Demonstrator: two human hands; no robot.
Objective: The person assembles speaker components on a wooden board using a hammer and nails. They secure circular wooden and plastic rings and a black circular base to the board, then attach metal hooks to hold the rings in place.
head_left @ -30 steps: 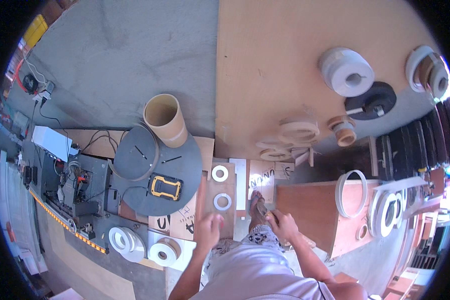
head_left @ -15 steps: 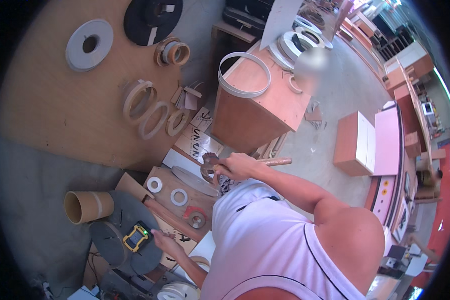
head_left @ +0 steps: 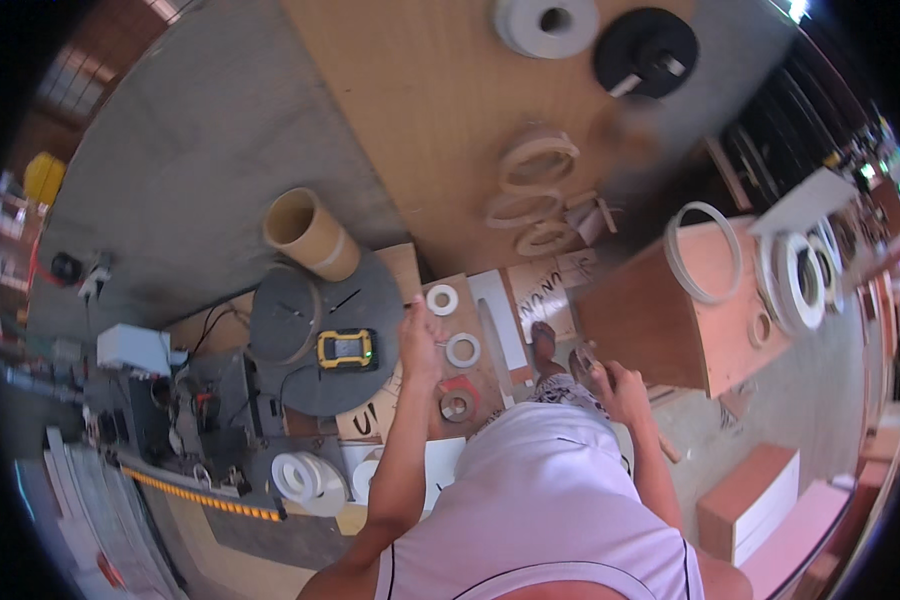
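- Grey wall (head_left: 230,120) stands behind you, as it appears, at the upper left, and a tan wooden panel (head_left: 400,90) leads on to the right.
- At far left you have a dark machine (head_left: 205,410), with a white box (head_left: 135,348) near it.
- Next comes a grey round board (head_left: 355,395); on it are a cardboard tube (head_left: 335,250) and a yellow-black device (head_left: 346,349) (one small green light shows).
- Your left hand (head_left: 422,338) is just beside this board, near a white ring (head_left: 442,300) and a greyish ring (head_left: 462,350). Its fingers look partly curled, but I cannot tell whether they hold something.
- Your right hand (head_left: 620,390) is closed around a hammer-like tool (head_left: 583,357), in front of your right side; its wooden handle comes out below the fist.
- Farther right, a wooden cabinet (head_left: 660,310) carries a white hoop (head_left: 678,255).
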